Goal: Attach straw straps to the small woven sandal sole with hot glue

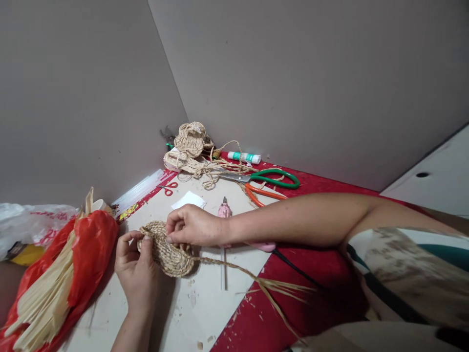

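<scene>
A woven straw piece made of coiled braid lies over the pale board, held between both hands. My left hand pinches its left edge between thumb and fingers. On its upper right part, my right hand has its fingers curled and pressed together at the weave. From the piece's right side a braided cord runs right and ends in loose strands. Under my right wrist lies a tool with a pink wrapped handle, its thin metal shaft pointing toward me.
Large scissors with green and orange handles lie behind my right forearm, near straw braid bundles and a glue stick. Small red scissors and white paper lie farther left. A red bag holds straw strips.
</scene>
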`<state>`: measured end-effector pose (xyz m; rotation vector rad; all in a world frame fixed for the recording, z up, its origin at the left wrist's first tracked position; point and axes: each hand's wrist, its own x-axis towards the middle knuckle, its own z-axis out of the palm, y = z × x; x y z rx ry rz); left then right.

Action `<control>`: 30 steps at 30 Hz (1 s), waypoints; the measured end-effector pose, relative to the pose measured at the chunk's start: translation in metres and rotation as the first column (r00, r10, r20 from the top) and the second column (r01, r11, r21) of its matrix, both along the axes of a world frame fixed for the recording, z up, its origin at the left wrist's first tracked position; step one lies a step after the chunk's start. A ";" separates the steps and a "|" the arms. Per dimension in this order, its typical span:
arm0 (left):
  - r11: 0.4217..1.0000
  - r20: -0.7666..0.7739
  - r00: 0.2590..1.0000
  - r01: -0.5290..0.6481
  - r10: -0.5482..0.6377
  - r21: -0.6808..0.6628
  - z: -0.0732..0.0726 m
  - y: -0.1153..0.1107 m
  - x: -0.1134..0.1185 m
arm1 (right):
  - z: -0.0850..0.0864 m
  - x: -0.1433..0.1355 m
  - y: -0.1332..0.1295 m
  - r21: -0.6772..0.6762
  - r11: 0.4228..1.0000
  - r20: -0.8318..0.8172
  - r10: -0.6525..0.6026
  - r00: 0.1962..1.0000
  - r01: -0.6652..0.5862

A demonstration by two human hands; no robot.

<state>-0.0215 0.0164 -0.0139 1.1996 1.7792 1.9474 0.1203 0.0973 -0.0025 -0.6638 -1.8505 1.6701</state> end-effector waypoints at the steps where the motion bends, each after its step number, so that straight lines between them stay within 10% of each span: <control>1: 1.000 -0.001 1.000 0.000 0.000 0.001 0.000 0.000 0.000 | 0.000 0.000 0.000 0.030 1.000 0.002 -0.004 1.000 0.004; 9: 1.000 -0.012 1.000 -0.002 0.002 -0.018 -0.006 0.002 -0.004 | -0.001 0.003 0.001 0.393 0.920 0.118 -0.057 0.991 0.006; 24: 0.996 -0.009 0.999 0.033 -0.034 -0.087 -0.002 -0.001 -0.006 | 0.005 0.006 0.002 0.450 0.890 0.273 -0.059 0.960 -0.073; 30: 0.989 0.030 0.996 0.084 -0.081 -0.124 -0.001 0.000 -0.008 | 0.016 0.015 0.004 0.624 0.770 0.351 -0.125 0.928 -0.132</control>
